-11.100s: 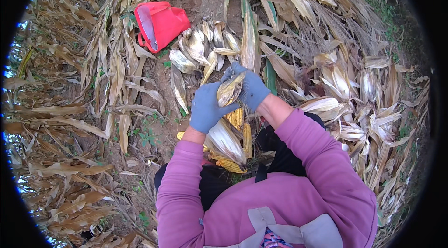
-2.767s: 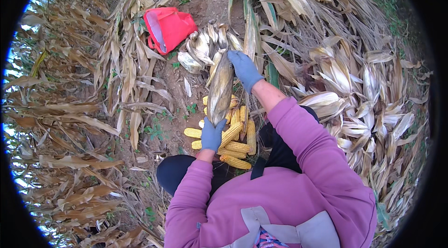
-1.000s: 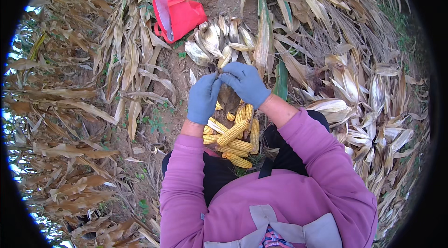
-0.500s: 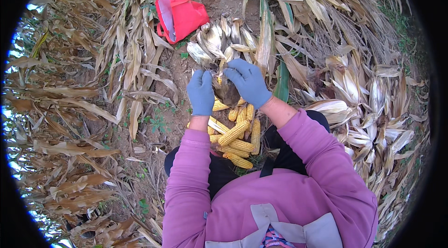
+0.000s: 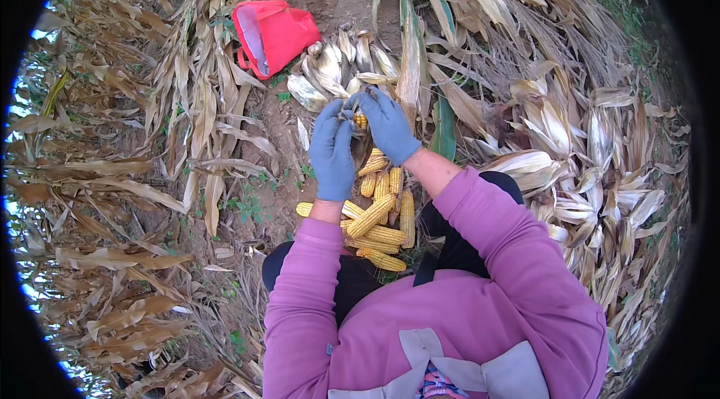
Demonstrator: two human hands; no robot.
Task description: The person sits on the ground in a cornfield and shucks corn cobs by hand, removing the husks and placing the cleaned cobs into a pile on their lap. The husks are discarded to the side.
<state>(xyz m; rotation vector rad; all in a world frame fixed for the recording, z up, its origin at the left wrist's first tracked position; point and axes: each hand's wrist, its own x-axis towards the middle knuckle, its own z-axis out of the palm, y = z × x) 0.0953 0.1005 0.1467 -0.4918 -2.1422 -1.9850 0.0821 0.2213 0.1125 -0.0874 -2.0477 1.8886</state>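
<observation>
An ear of corn [image 5: 361, 121] with some yellow kernels bare is between my two gloved hands, partly covered by them. My right hand [image 5: 388, 127] in its blue-grey glove curls over the ear from the right. My left hand [image 5: 332, 151], gloved alike, pinches the husk at the ear's upper end. Brown husk [image 5: 361, 150] hangs below the ear. Beneath and nearer to me lies a pile of husked yellow corn ears [image 5: 370, 217]. Just beyond my hands, several ears still in pale husks [image 5: 328, 67] lie together.
A red bag [image 5: 282, 35] lies tipped on the soil at the far left, its mouth facing left. Cut dry stalks [image 5: 502, 1] are heaped at the far right. Stripped husks [image 5: 577, 166] pile up along my right side, and dry leaves [image 5: 112, 249] spread on the left.
My hands have drawn closer together at the ear's upper end, and the left fingers now meet the right. More yellow kernels show between them. The whole view has shifted slightly.
</observation>
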